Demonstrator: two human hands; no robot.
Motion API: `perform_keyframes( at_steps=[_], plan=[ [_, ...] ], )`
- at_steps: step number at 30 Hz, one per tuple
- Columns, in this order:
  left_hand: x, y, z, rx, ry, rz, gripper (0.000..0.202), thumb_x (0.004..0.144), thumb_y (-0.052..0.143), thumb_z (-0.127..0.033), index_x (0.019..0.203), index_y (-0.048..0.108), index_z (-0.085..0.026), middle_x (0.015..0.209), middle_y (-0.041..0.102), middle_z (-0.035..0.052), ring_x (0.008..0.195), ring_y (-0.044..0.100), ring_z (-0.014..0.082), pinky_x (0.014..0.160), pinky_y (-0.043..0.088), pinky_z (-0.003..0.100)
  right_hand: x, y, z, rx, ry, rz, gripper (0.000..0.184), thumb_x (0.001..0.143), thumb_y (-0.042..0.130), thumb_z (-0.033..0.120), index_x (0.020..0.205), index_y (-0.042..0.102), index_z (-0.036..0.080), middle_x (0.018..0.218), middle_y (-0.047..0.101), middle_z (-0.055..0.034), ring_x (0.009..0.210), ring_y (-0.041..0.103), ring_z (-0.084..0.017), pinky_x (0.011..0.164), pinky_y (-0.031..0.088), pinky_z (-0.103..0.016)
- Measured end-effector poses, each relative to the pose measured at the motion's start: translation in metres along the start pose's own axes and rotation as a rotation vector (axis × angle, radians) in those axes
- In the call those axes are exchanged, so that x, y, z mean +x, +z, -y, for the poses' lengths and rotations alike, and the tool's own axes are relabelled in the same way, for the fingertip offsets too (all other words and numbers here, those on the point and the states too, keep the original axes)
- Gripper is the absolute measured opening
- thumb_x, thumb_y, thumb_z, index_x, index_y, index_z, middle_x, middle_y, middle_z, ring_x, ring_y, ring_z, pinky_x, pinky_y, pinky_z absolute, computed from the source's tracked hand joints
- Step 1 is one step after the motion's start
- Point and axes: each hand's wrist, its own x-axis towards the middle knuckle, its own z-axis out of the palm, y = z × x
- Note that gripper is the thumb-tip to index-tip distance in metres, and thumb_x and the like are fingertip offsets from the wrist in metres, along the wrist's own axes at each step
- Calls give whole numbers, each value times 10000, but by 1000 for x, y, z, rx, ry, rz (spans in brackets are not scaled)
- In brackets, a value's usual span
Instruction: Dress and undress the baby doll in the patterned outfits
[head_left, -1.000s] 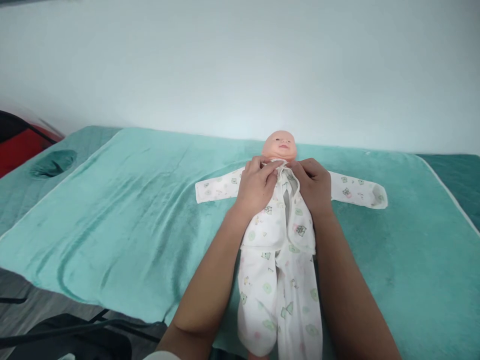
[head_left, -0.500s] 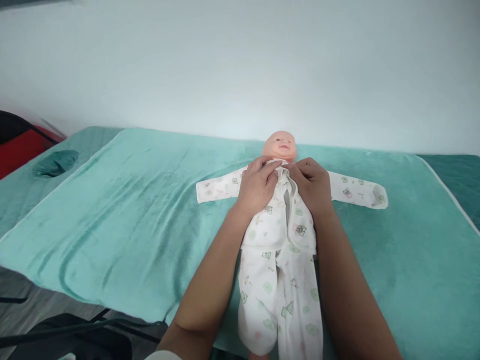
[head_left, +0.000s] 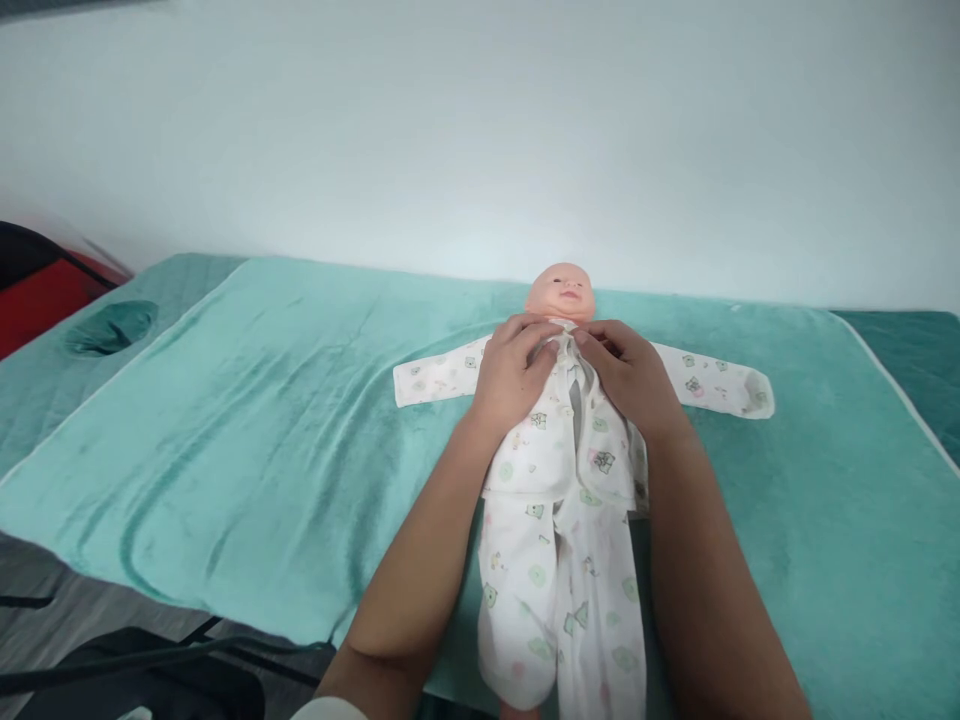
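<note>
A baby doll (head_left: 560, 292) lies on its back with its head toward the wall. It wears a white printed jacket (head_left: 541, 455) and matching pants (head_left: 517, 600). Both sleeves stretch out sideways. At the top of the jacket front, my left hand (head_left: 517, 368) is closed on the edge near the collar, on the doll's chest. Opposite it, my right hand (head_left: 624, 372) pinches the other front edge, thumb toward the middle. The two edges meet between my fingers, while a narrow gap stays open lower down the front. My fingertips partly hide the collar.
A teal plush cover (head_left: 300, 430) spreads over the bed, with a face hole (head_left: 112, 327) at the left end. Behind it rises a white wall (head_left: 480, 130). A red and black item (head_left: 45, 300) stands at far left. A dark chair-like object (head_left: 165, 675) is at lower left.
My right hand has shifted slightly to the right and its thumb lies straighter along the jacket edge. The right lower part of the jacket has spread a little outward. My left hand stays nearly in place.
</note>
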Motion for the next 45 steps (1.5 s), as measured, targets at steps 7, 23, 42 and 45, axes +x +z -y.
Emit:
perform_keyframes(
  at_steps=[7, 23, 42, 45],
  plan=[
    [-1, -15, -20, -10, -80, 92, 124, 925, 618, -239, 831, 698, -223, 862, 673, 15, 934, 587, 185, 881, 469, 335, -18, -22, 29, -368, 88, 156, 262, 850, 690, 460, 786, 586, 228, 732, 642, -3, 591, 499, -143, 527, 335, -294],
    [-8, -17, -40, -231, -197, 138, 109, 901, 632, -269, 821, 656, -200, 785, 650, -6, 747, 567, 135, 702, 441, 271, -15, -34, 32, 11, 225, 267, 187, 886, 631, 379, 837, 664, 202, 763, 531, 15, 666, 413, -99, 581, 303, -249],
    [-5, -21, -39, -427, -390, 179, 119, 849, 688, -289, 840, 607, -202, 742, 586, -28, 615, 493, 74, 578, 380, 210, -12, -31, 19, 199, 224, 330, 296, 825, 745, 463, 956, 741, 198, 851, 633, -33, 698, 481, -124, 587, 357, -255],
    [-6, -21, -40, -418, -383, 185, 125, 851, 684, -289, 832, 594, -203, 738, 582, -31, 606, 483, 72, 570, 375, 208, -12, -29, 19, 197, 213, 347, 302, 822, 747, 467, 957, 732, 196, 853, 642, -31, 706, 503, -128, 596, 376, -259]
  ],
)
